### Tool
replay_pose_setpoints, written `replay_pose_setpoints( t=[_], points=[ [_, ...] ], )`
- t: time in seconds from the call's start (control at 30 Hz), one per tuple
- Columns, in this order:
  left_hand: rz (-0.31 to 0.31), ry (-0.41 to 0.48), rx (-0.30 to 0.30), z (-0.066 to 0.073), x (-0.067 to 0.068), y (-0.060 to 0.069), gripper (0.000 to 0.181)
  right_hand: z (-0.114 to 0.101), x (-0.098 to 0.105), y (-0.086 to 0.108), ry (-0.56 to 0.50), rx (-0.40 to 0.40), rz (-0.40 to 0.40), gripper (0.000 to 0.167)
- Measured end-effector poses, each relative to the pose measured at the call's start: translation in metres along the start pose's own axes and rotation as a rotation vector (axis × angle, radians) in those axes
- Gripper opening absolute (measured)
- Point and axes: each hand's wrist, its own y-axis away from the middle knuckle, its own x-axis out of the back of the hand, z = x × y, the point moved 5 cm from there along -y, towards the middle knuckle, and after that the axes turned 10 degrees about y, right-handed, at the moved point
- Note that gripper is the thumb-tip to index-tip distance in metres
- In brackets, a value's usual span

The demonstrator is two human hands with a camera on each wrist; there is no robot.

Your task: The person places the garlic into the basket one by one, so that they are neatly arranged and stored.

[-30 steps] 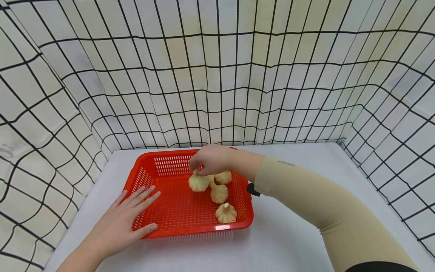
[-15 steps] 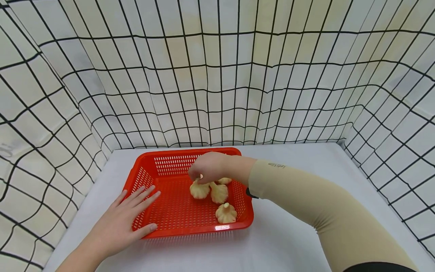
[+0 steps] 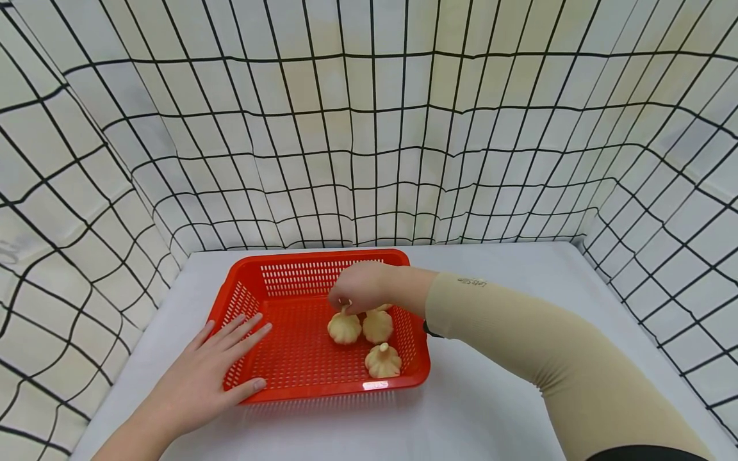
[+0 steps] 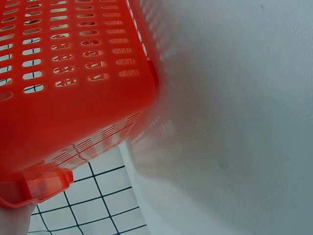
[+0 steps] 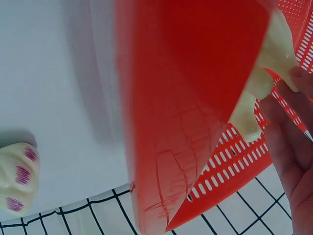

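Note:
A red plastic basket [image 3: 300, 339] with slotted walls holds several pale garlic bulbs. With its fingertips, my right hand [image 3: 362, 287] pinches the stem of one garlic bulb [image 3: 344, 329] near the basket's middle; the right wrist view also shows thumb and finger at a stem [image 5: 288, 81]. Close on the right is a second garlic bulb [image 3: 378, 327]. A third bulb [image 3: 383, 362] sits upright in the near right corner, apart from the hand. My left hand [image 3: 198, 378] rests over the basket's left rim with fingers straight and spread. Part of the bulbs' far side is hidden behind the right hand.
White cloth [image 3: 478, 397] covers the table under the basket. Black netting [image 3: 375, 134] over white sheets walls in the back and both sides. In the right wrist view, a whitish object with purple patches [image 5: 19, 178] lies outside the basket.
My right hand has come slightly nearer and to the right, and the pinched garlic bulb has shifted with it. The neighbouring bulb has moved a little right. My left hand stays put.

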Motion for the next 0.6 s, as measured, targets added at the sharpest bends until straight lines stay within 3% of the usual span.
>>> replay_pose_setpoints(
  t=[0.6],
  points=[
    [0.016,-0.004,-0.009,-0.0001,0.0000,0.0000,0.080,0.0005,-0.0075,0.0042,0.078,0.006,-0.019,0.016]
  ],
)
